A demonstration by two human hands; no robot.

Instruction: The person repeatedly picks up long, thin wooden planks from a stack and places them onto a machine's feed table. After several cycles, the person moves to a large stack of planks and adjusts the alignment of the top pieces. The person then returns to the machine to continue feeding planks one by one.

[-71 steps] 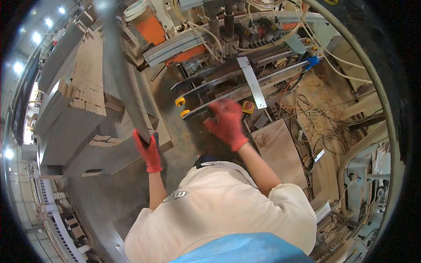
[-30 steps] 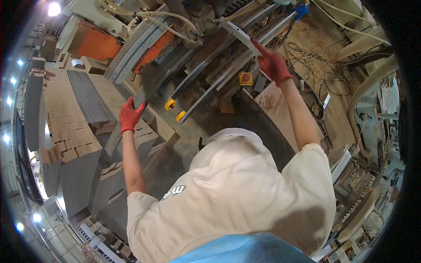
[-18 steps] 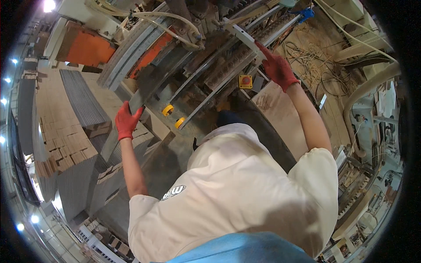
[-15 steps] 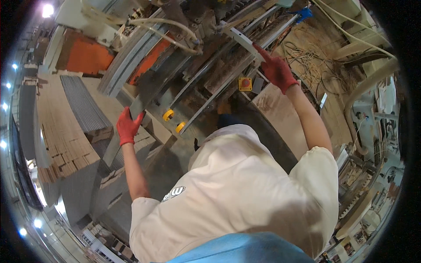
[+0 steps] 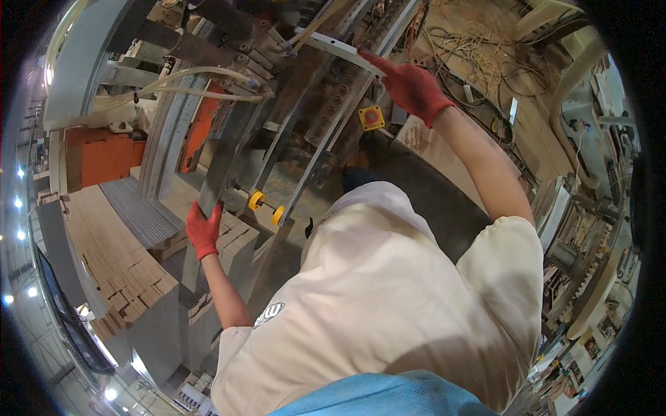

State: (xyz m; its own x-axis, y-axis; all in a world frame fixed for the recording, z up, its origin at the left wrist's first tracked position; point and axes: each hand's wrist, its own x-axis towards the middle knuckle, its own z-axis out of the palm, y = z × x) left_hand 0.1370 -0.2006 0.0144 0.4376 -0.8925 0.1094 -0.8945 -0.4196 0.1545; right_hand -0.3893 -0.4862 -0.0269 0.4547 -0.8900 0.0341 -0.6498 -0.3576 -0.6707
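Observation:
My left hand (image 5: 203, 229), in a red glove, is closed around the edges of a long, narrow grey board (image 5: 225, 163). That board slants from the machine down past the hand, beside stacked panels. My right hand (image 5: 420, 93), also red-gloved, is at the end of a pale metal bar (image 5: 336, 47) with holes in it. Its index finger is stretched out along the bar; the other fingers are mostly hidden. Close below this hand is a yellow box with a red push button (image 5: 371, 118). Metal rails (image 5: 298, 182) with yellow rollers (image 5: 257, 200) run between my hands.
Stacks of brown-edged panels (image 5: 114, 246) and grey strips (image 5: 142, 211) stand at left. An orange machine part (image 5: 107, 156) lies beyond them. Pale hoses (image 5: 201, 89) cross the machine at the top. Tangled cords or strips (image 5: 479, 55) cover a brown surface at upper right.
The view has turned and shifted, so the machine and stacks appear moved. My left hand stays on the grey board and my right hand stays at the metal bar.

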